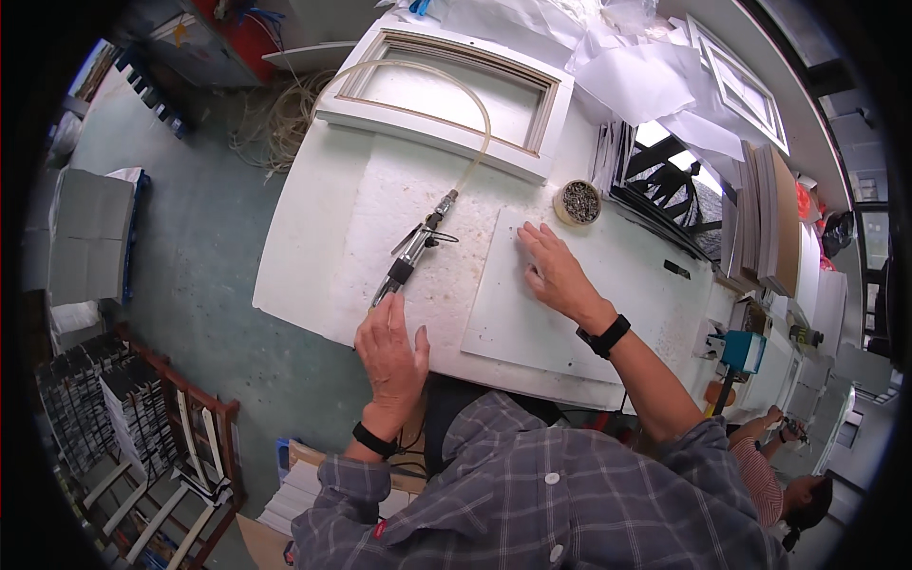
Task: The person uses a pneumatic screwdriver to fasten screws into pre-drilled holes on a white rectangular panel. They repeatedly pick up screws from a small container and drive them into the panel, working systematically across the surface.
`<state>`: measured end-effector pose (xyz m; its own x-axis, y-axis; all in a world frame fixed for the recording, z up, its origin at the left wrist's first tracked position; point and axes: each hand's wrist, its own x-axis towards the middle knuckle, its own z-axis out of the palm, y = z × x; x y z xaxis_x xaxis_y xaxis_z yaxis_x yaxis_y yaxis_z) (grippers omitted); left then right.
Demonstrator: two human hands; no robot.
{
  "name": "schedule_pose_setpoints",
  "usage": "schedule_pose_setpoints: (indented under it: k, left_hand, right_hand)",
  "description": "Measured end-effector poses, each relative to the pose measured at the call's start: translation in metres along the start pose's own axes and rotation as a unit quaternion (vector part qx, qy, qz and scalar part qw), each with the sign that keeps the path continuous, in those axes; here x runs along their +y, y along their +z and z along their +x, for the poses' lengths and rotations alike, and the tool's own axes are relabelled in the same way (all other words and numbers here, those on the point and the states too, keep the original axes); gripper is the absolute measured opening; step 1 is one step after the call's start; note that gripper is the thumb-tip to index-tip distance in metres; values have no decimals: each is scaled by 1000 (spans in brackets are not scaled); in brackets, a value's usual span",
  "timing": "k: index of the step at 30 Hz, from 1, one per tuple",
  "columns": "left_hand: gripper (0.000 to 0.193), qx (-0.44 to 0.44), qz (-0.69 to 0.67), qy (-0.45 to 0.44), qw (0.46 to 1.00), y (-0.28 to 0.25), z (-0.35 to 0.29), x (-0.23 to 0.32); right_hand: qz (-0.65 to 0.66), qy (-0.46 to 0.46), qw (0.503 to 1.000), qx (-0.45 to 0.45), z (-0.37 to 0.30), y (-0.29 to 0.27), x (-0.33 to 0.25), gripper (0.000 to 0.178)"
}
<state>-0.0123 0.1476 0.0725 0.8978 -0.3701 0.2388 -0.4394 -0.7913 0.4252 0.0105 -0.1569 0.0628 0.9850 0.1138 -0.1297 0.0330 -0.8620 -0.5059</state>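
Note:
A silver and black air screwdriver (410, 255) lies slantwise on the white worktable (313, 237), with a clear air hose running from its far end. My left hand (392, 353) is at the table's near edge, just below the tool's near end. Its fingers are stretched out and the thumb stands apart, with nothing held. My right hand (559, 275) rests over a flat white panel (513, 328), fingers extended and empty. Beyond it stands a round tub of small metal screws (578, 202).
A white frame (446, 95) with a rectangular opening lies at the table's far side, the hose (480, 104) looping over it. White wrapping sheets (636, 81) and upright boards (765, 223) crowd the right. A teal-headed tool (743, 351) stands further right, near another person (765, 465).

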Motion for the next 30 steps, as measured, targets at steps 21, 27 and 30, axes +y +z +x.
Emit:
schedule_pose_setpoints:
  k: [21, 27, 30]
  left_hand:
    - [49, 22, -260, -35, 965, -3, 45, 69]
    - [15, -102, -395, 65, 910, -16, 91, 112]
    - [9, -135, -347, 49, 927, 21, 150, 125]
  right_hand:
    - [733, 201, 645, 73, 25, -11, -145, 32]
    - [721, 163, 639, 214, -56, -98, -64, 21]
    - [706, 147, 622, 306, -110, -132, -25, 14]
